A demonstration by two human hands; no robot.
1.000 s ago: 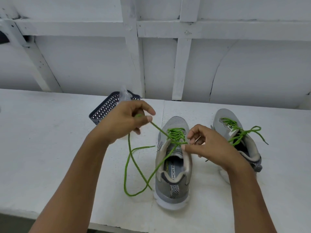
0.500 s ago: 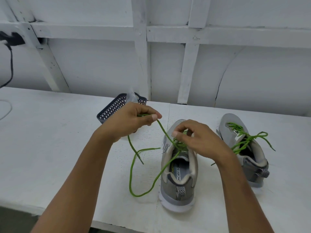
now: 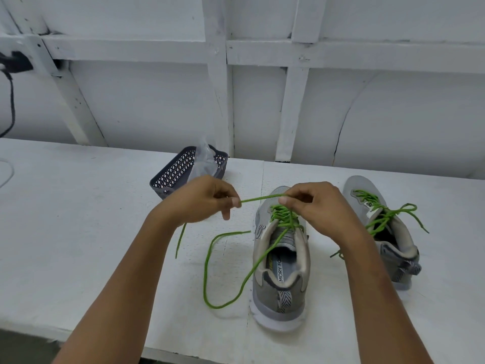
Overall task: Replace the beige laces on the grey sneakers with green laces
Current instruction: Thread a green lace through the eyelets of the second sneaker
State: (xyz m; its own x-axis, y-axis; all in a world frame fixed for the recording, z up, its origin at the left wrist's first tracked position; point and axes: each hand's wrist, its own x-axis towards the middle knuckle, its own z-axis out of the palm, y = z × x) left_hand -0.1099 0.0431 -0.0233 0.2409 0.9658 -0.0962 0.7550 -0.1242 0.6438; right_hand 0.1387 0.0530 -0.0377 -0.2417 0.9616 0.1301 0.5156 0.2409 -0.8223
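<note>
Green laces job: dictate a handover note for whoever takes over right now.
Left-hand grip pinches the green lace, and the right-hand grip pinches the same taut stretch over the near sneaker.
The lace's other half loops loosely on the table.
Done: the far sneaker has green lacing, and the near one is mostly laced.
Left: the top eyelets are hidden, so check them, then tie.
No beige laces in view.
</note>
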